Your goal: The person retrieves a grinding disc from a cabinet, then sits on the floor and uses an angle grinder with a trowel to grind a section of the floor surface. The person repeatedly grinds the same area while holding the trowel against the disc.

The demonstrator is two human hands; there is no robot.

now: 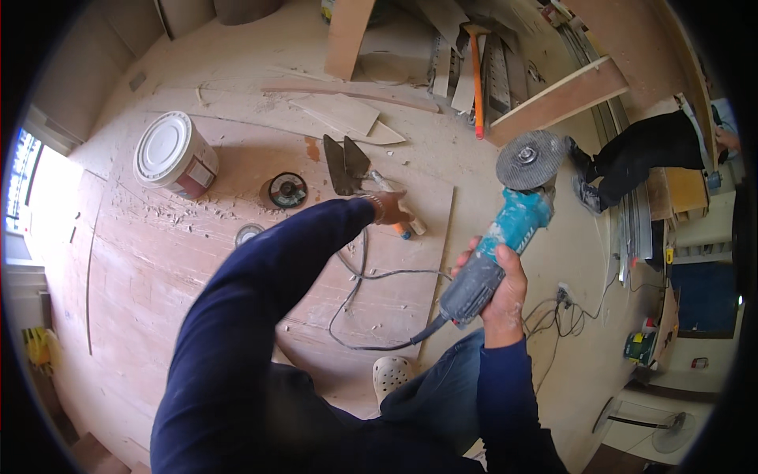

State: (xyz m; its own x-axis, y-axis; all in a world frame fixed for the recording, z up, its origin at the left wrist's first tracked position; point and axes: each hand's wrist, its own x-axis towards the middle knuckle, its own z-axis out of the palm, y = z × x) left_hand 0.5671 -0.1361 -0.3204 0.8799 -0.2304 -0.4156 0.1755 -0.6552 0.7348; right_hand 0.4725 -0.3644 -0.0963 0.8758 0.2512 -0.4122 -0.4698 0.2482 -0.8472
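My right hand (502, 296) grips a teal and grey angle grinder (513, 229), raised with a mesh-patterned disc (527, 159) on its head and a dark cord trailing over the board. My left hand (387, 207) reaches down among two trowels (347, 166), a pale handle (414, 221) and an orange-and-blue handled tool (401, 231); its fingers are mostly hidden, so I cannot tell its grip. Left of it, a black ringed disc part (287, 190) lies on the pinkish board (181, 284), with a silver disc (249, 235) partly behind my left arm.
A white lidded bucket (162, 150) stands at left. Board offcuts (347, 110), metal strips and an orange-handled tool (477, 87) lie at the back. Another person's dark-trousered legs (639, 150) are at right, near tangled cords (564, 296) and a fan (671, 430).
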